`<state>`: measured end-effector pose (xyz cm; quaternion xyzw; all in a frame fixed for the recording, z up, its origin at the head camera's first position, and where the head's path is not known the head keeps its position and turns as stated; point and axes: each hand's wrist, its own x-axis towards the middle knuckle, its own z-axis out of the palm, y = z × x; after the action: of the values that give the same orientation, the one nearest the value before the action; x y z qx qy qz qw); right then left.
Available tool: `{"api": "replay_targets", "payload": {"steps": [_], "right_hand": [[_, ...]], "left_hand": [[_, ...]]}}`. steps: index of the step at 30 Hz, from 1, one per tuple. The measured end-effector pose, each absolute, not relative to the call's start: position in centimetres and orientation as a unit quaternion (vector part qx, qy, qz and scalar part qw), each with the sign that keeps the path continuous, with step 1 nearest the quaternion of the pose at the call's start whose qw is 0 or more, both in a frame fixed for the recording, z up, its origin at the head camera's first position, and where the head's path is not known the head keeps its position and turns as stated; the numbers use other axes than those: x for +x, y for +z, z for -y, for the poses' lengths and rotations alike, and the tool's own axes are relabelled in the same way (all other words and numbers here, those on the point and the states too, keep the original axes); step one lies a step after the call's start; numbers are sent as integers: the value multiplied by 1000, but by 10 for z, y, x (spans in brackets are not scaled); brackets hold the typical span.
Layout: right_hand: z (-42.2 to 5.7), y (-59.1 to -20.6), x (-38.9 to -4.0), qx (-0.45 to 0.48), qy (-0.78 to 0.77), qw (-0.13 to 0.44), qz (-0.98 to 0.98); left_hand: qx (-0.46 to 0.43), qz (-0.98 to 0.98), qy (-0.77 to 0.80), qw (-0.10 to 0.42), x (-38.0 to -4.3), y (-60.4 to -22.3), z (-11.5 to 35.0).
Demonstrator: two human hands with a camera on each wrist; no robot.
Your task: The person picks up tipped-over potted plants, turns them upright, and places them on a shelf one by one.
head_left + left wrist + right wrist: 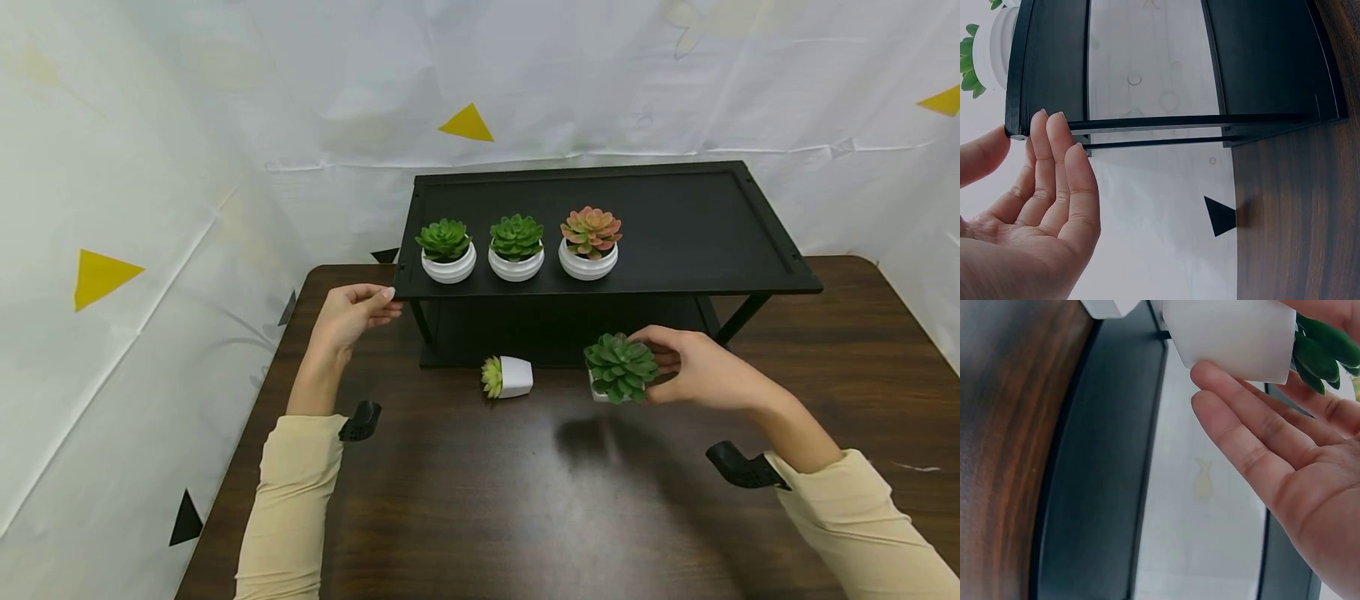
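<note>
1 potted succulent (620,368) — in right hand (699,367)

Right of our left fingers (1082,181), the shelf (675,225) bears three plants (516,265). Another plant (515,377) lies left of our right fingers (1244,447), perhaps touching it.

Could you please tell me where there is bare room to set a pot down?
On the shelf top, right of the orange plant to the right edge; leftward, two green plants crowd it. Also on the table, in front of the tipped pot, between the sleeves.
</note>
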<state>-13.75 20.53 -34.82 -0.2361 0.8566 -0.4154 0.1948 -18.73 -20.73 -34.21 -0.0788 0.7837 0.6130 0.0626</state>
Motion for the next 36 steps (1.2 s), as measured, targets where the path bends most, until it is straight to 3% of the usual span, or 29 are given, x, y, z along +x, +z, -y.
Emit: {"api": "replay_targets", "payload": {"steps": [16,36], "right_hand": [[-224,-319,-141,-222,-365,153,-891],[-236,-291,-154,-207,-394,164,-880]], "left_hand": [[-75,-785,612,62,-187,-343,207],[-77,-786,610,60,-188,-343,208]]}}
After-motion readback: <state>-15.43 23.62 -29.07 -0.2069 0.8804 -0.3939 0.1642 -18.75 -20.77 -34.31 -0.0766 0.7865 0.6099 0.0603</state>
